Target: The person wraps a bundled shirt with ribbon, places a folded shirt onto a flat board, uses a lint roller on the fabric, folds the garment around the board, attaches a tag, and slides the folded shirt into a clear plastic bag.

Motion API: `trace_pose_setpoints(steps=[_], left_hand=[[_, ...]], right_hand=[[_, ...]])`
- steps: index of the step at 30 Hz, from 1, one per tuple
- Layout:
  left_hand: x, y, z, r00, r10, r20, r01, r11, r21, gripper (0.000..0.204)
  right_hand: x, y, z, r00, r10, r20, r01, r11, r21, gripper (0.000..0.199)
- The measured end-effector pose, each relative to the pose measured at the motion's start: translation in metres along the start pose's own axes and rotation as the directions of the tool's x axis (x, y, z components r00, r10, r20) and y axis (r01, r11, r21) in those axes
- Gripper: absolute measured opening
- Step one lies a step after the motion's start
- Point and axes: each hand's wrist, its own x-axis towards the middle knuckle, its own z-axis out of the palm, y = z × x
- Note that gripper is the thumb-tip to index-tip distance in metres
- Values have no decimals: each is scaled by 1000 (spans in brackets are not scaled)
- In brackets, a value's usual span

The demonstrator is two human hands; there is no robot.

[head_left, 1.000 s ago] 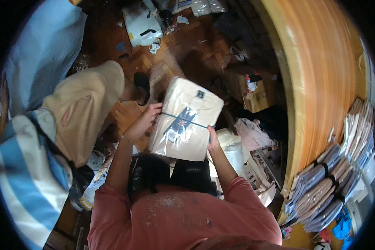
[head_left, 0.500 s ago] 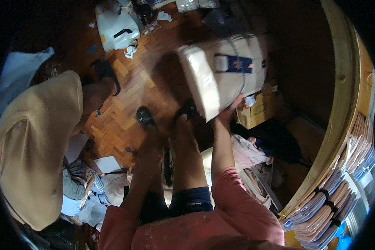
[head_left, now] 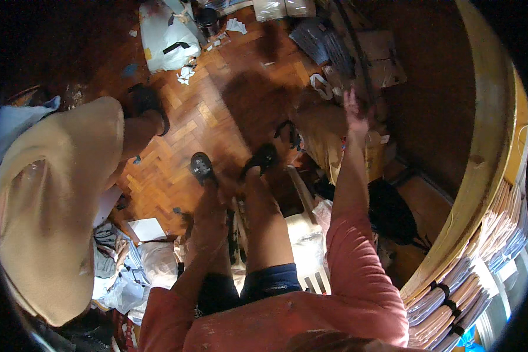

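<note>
My right hand reaches out to the right with fingers stretched and nothing in its grasp. It is above an open brown cardboard box, close to a shadowed brown package and a stack of blue-grey wrapped bundles. A white loop lies just left of the fingers. My left hand is low by my left knee; its fingers are blurred against the leg, so their pose is hidden.
A wooden shelf edge curves down the right, with stacked folded garments beside it. Someone under a tan cloth is at the left. A black bag, a white plastic sack and piled clothes lie on the floor.
My right hand has let go of the large pale wrapped package with the dark label and moved outward to the right. Where the package lies now is unclear.
</note>
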Motion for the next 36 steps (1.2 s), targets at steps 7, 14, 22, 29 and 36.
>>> trace_pose_setpoints(steps=[7, 14, 22, 29, 36], left_hand=[[-1, 0, 8, 1000, -14, -27, 16, 999, 49, 50], [-6, -30, 22, 940, 66, -336, -129, 977, -170, 45], [-67, 193, -216, 682, 667, 300, -432, 698, -572, 45], [-173, 422, -312, 33, 683, 730, -643, 573, -507, 46], [-203, 497, -295, -213, 482, 850, -780, 440, -445, 47]], right_hand=[[-91, 168, -92, 964, 36, -263, -158, 874, -459, 24], [-263, 325, -7, 871, 158, -465, -470, 543, -696, 30], [-437, 282, 302, 772, 583, 254, 210, 143, -967, 28], [-659, 310, 453, 177, 210, 961, 947, 229, -225, 55], [-705, 340, 416, -103, 230, 968, 963, -221, 155, 57]])
